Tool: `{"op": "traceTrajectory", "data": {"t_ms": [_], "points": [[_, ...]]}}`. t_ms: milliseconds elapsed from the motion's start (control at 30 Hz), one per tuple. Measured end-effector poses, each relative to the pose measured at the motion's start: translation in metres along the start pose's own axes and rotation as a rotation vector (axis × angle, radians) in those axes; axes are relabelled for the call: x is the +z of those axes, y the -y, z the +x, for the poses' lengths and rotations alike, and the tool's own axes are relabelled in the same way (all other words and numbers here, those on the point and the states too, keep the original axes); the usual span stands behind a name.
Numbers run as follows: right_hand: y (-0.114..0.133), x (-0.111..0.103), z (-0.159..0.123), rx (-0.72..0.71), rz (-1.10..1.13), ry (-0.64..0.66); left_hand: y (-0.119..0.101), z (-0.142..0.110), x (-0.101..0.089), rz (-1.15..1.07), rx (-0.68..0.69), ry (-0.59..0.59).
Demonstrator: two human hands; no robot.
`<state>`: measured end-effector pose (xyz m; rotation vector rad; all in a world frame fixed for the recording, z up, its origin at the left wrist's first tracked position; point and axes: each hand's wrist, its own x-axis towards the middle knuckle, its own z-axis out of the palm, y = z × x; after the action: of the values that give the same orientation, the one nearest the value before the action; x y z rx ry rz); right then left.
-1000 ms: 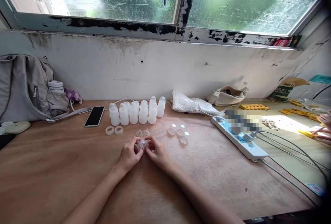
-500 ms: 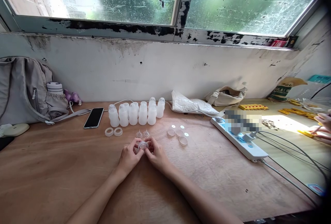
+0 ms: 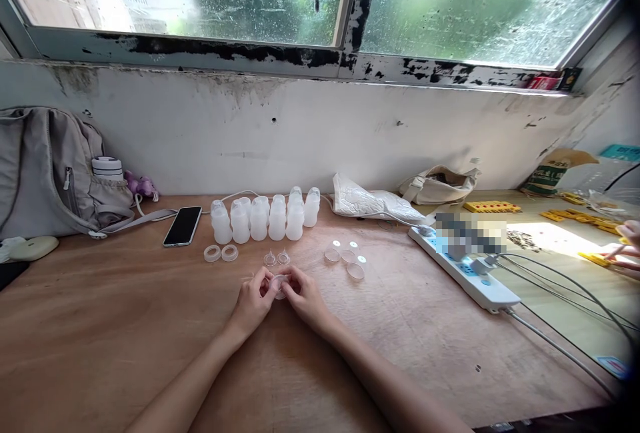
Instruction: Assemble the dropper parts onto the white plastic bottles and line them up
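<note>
My left hand point(image 3: 254, 298) and my right hand point(image 3: 303, 294) meet above the wooden table, both closed on a small clear plastic ring point(image 3: 279, 288) between thumbs and fingers. The fingers cover part of it, so whether another piece sits inside is hard to tell. Just beyond the fingertips stand two clear teats point(image 3: 277, 258). Two translucent collar rings point(image 3: 221, 253) lie to the left of these. On the right are several clear round caps point(image 3: 355, 272) with small white discs point(image 3: 353, 245) by them. Behind, several frosted baby bottles point(image 3: 259, 220) stand upright in a group.
A phone point(image 3: 183, 226) and a grey backpack point(image 3: 47, 173) are at left. A white bubble mailer point(image 3: 375, 201) and a beige pouch point(image 3: 440, 185) lie by the wall. A power strip point(image 3: 465, 272) with cables runs along the right; beyond it, another person's hand point(image 3: 627, 246) is near yellow pieces.
The held ring has tilted between my fingers and now shows its opening differently. Both hands stay in nearly the same place; the view has shifted very slightly.
</note>
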<state>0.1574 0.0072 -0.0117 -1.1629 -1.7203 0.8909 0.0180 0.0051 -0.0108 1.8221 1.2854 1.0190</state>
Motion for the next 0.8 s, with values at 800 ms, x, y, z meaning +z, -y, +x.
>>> {"op": "traceTrajectory", "data": {"t_ms": [800], "points": [[-0.007, 0.002, 0.003, 0.002, -0.016, -0.008, -0.004, -0.001, -0.003, -0.118, -0.053, -0.021]]}}
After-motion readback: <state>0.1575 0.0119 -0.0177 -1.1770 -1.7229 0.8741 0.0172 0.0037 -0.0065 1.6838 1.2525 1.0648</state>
